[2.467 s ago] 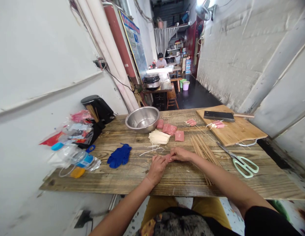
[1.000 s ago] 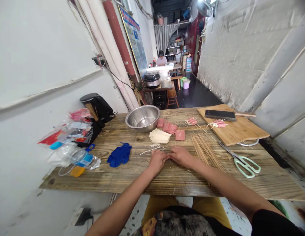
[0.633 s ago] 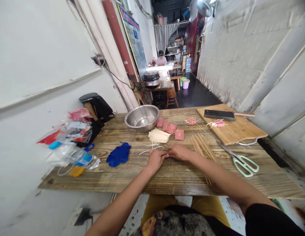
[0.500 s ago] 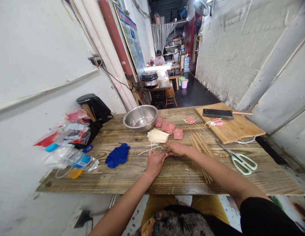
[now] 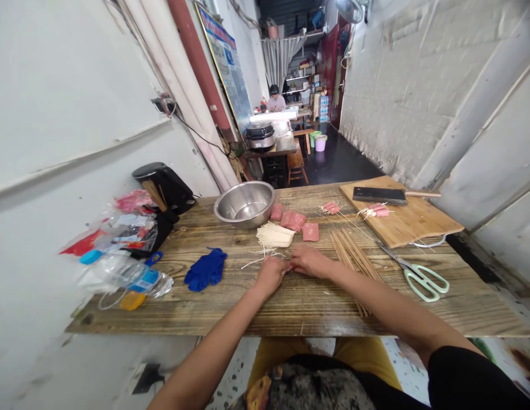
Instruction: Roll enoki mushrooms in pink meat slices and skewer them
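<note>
Left hand (image 5: 271, 274) and right hand (image 5: 310, 262) meet, fingers curled; can't tell what they grip. Mushrooms (image 5: 274, 234) just beyond, skewers (image 5: 349, 249) by right forearm.

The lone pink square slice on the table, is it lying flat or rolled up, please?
Flat: the slice lies on the table with its broad face up and all four corners showing.

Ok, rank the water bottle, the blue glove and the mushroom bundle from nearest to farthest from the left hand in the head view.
1. Mushroom bundle: just beyond the left hand.
2. Blue glove: off to the left.
3. Water bottle: farther out on that same left side.
</note>
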A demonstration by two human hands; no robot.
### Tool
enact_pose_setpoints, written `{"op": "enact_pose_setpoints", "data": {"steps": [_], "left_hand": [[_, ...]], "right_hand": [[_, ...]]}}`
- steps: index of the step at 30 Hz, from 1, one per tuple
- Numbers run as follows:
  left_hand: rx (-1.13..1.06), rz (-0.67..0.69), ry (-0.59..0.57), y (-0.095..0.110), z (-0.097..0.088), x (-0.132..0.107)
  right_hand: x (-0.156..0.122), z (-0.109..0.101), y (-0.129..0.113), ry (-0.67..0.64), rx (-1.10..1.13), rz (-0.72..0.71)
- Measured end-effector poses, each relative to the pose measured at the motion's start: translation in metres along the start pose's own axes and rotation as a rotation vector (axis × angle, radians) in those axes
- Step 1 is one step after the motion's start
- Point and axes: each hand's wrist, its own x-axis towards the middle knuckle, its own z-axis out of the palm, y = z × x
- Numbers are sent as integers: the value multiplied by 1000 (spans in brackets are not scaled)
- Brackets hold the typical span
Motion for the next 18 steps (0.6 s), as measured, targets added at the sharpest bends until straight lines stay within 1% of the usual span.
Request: {"op": "enact_pose_setpoints", "data": {"steps": [2, 3, 6, 8, 10, 12, 15, 16, 18], "left_hand": [[-9, 12, -7, -1, 1, 0], [4, 17, 18, -1, 3, -1], [72, 41, 189, 1, 12, -9], [101, 92, 289, 2, 19, -15], [124, 146, 348, 0, 25, -17], [138, 173, 393, -2, 30, -16], [116, 177, 428, -5, 32, -13], [97, 174, 430, -5, 32, -13], [52, 164, 420, -5, 32, -13]], "right_hand": [[-1, 4, -2, -1, -40, -3], [0, 5, -1, -5, -40, 1], [7, 4, 5, -35, 26, 1], [13, 0, 10, -94, 73, -16], [19, -4, 13, -166, 101, -32], [24, -8, 13, -223, 114, -21], [20, -17, 8, -239, 101, 55], [14, -21, 6, -218, 91, 97], [-6, -32, 4, -144, 48, 242]]}}
